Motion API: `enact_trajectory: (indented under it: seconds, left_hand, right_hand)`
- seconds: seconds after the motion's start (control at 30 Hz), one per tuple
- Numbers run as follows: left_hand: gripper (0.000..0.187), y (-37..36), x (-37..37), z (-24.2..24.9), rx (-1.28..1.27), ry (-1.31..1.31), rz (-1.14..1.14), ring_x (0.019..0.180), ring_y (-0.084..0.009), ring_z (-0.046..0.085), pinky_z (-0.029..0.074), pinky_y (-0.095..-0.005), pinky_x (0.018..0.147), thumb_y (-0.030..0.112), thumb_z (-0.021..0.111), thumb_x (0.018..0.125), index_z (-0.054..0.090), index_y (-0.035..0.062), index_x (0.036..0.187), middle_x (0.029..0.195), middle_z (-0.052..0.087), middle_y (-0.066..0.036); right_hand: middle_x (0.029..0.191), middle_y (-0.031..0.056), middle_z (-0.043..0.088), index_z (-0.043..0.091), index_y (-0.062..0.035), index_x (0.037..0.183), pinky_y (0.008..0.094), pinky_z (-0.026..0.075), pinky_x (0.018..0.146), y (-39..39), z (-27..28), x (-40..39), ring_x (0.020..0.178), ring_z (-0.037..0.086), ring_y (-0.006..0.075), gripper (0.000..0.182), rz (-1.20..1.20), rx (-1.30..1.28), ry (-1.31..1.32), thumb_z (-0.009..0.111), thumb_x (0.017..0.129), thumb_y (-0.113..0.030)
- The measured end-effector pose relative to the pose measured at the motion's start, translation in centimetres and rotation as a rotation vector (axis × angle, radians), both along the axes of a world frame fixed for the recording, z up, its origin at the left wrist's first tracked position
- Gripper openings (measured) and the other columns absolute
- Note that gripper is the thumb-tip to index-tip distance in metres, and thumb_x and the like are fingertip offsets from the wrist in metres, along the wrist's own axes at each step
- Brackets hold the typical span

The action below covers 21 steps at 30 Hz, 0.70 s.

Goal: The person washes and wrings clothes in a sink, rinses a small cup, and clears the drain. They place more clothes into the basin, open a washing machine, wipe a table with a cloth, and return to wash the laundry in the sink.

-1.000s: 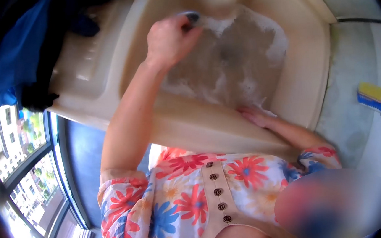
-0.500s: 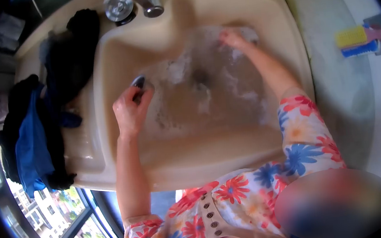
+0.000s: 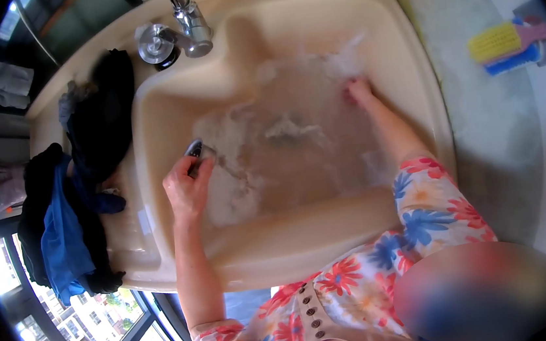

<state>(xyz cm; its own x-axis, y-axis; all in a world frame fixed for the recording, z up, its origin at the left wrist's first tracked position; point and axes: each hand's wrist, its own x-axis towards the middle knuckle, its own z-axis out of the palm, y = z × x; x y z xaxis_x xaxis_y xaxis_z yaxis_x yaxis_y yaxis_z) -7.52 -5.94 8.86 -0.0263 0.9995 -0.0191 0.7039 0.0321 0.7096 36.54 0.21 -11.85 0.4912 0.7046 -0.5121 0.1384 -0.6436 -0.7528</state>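
Pinched between the thumb and fingers of my left hand (image 3: 186,185) is a small dark and silver object (image 3: 194,148), perhaps a shower head or stopper, over the left side of the beige sink (image 3: 299,234). Cloudy, foamy water (image 3: 286,169) covers the basin floor. My right hand (image 3: 357,90) is at the water's right side, fingers bent down and partly blurred; whether they hold anything cannot be made out. A chrome faucet (image 3: 192,30) stands at the sink's back edge.
Black clothes (image 3: 104,121) and a blue garment (image 3: 62,237) lie on the ledge left of the basin. A round clear-topped knob (image 3: 155,44) sits beside the faucet. Yellow and blue brushes (image 3: 497,43) rest on the right. A window (image 3: 117,323) is at lower left.
My right hand has moved slightly right and toward me in the basin. My left hand still holds the small object. Foam has shifted on the water, and the camera view has shifted a little.
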Motion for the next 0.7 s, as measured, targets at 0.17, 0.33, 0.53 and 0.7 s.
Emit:
enact_trajectory:
  seconds: [0.17, 0.33, 0.53, 0.7]
  left_hand:
    - [0.022, 0.3, -0.5, -0.2, 0.032, -0.006, 0.004, 0.051, -0.0156, 0.047, 0.041, -0.0279, 0.051, 0.018, 0.067, 0.069, 0.059, -0.0016, 0.074, 0.057, 0.052, -0.009]
    - [0.020, 0.1, -0.2, 0.1, 0.016, -0.042, 0.029, 0.052, -0.0128, 0.046, 0.040, -0.0268, 0.051, 0.015, 0.066, 0.070, 0.059, -0.0027, 0.074, 0.057, 0.051, -0.008]
    - [0.020, 0.1, -0.4, 0.0, -0.016, -0.071, 0.023, 0.053, -0.0123, 0.046, 0.040, -0.0261, 0.051, 0.015, 0.067, 0.070, 0.058, -0.0030, 0.075, 0.057, 0.051, -0.008]
    - [0.021, 0.0, 0.1, -0.1, 0.004, -0.070, -0.011, 0.053, -0.0136, 0.046, 0.041, -0.0269, 0.052, 0.015, 0.067, 0.070, 0.059, -0.0029, 0.075, 0.058, 0.052, -0.009]
  right_hand:
    - [0.066, 0.0075, 0.057, 0.058, -0.0070, 0.077, 0.0310, 0.042, 0.046, 6.3, 1.5, -1.8, 0.055, 0.053, 0.0193, 0.008, -0.459, 0.386, 0.773, 0.054, 0.077, -0.014]
    - [0.063, 0.0076, 0.054, 0.054, -0.0092, 0.072, 0.0336, 0.042, 0.049, 8.0, 4.5, 2.5, 0.054, 0.050, 0.0192, 0.012, -0.133, 0.269, 0.223, 0.054, 0.079, -0.019]
    - [0.081, 0.0102, 0.059, 0.056, -0.0080, 0.105, 0.0376, 0.047, 0.056, -0.1, -3.2, -1.1, 0.072, 0.057, 0.0224, 0.025, -0.420, 0.170, -0.013, 0.050, 0.082, -0.016]
    - [0.090, 0.0119, 0.059, 0.055, -0.0034, 0.099, 0.0377, 0.049, 0.062, 6.5, 1.6, -7.9, 0.081, 0.058, 0.0244, 0.020, -0.400, 0.361, 0.976, 0.053, 0.081, -0.012]
